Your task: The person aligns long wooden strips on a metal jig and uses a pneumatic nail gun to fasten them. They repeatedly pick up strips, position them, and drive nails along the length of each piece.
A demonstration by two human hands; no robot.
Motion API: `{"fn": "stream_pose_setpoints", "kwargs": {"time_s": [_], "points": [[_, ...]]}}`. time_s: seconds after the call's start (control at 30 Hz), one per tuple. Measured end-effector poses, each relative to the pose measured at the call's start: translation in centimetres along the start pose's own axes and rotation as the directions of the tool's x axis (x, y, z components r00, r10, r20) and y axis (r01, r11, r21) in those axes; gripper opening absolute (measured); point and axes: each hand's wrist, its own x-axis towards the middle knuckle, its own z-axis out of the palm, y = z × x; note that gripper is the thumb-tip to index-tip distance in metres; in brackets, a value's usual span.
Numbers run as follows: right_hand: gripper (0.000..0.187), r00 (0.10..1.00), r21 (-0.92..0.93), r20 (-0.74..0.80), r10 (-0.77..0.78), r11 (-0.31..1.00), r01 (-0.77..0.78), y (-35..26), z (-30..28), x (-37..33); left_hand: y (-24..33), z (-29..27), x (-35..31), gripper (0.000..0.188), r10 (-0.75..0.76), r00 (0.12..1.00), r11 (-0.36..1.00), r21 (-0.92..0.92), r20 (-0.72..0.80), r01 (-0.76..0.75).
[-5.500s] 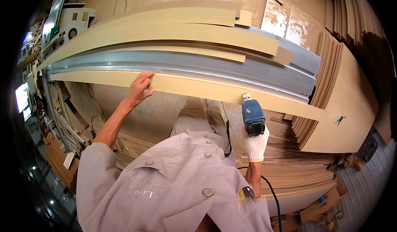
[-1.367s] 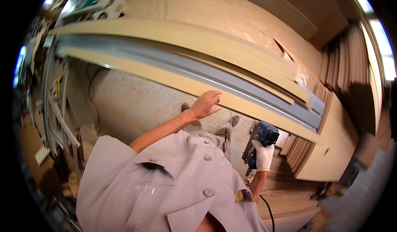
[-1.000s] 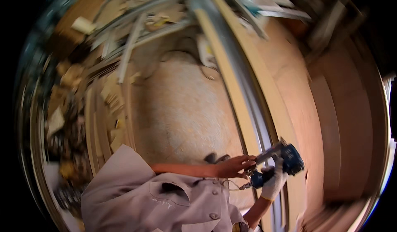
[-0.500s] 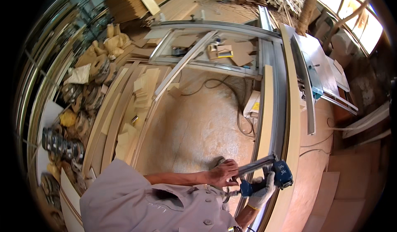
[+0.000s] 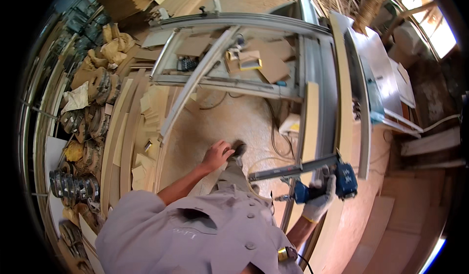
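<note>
My right hand [image 5: 320,200], in a white work glove, is wrapped round the handle of a blue air nail gun [image 5: 347,181]. The gun's long grey magazine [image 5: 288,170] points left, and a metal air fitting sticks out below it. The gun hangs over the sliding saw's long rail [image 5: 328,108] and the pale wood strips [image 5: 309,132] along it. My bare left hand [image 5: 216,156] hovers by my knee above the floor, apart from the gun. Its fingers are loosely bent with nothing visible in them.
A metal frame [image 5: 229,86] with a slanting bar stands ahead, with cardboard pieces on its shelf. Long boards [image 5: 128,142] and heaped metal parts [image 5: 73,183] lie at left. A dark hose [image 5: 273,132] runs over the floor. Sheet panels [image 5: 376,225] are at right.
My left hand has left the gun's magazine and moved forward and left. The gun in my right hand has risen slightly away from me. The view has shifted.
</note>
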Motion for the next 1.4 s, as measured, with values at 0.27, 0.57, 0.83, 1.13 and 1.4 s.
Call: {"fn": "stream_pose_setpoints", "kwargs": {"time_s": [0.27, 0.57, 0.83, 1.13, 1.4], "points": [[0.034, 0.915, -0.075, -0.378, -0.139, 0.99, 0.119, 5.5, 8.7, 6.1, -14.5, 2.9, 36.7, 0.018, 0.08, 0.992, 0.994, 0.08, -0.1, -0.072], [0.041, 0.747, -0.099, -0.632, -0.205, 0.978, 0.185, 7.4, 17.1, 7.1, -22.8, 7.2, 51.5, 0.015, 0.124, 0.981, 0.914, 0.368, 0.149, -0.172], [0.041, 0.767, -0.09, -0.62, -0.165, 0.986, 0.14, 8.5, 22.1, 11.5, -22.4, 8.1, 51.8, 0.018, -0.043, 0.998, 0.966, 0.258, 0.046, 0.03], [0.041, 0.821, -0.104, -0.554, -0.136, 0.99, 0.094, 8.9, 24.6, 13.1, -21.3, 7.7, 51.3, 0.005, 0.196, 0.98, 0.938, 0.289, 0.018, -0.193], [0.041, 0.842, -0.096, -0.522, -0.138, 0.99, 0.103, 9.6, 22.7, 9.8, -24.7, 8.7, 51.5, 0.014, 0.048, 0.999, 0.96, 0.276, 0.006, -0.048]]}}
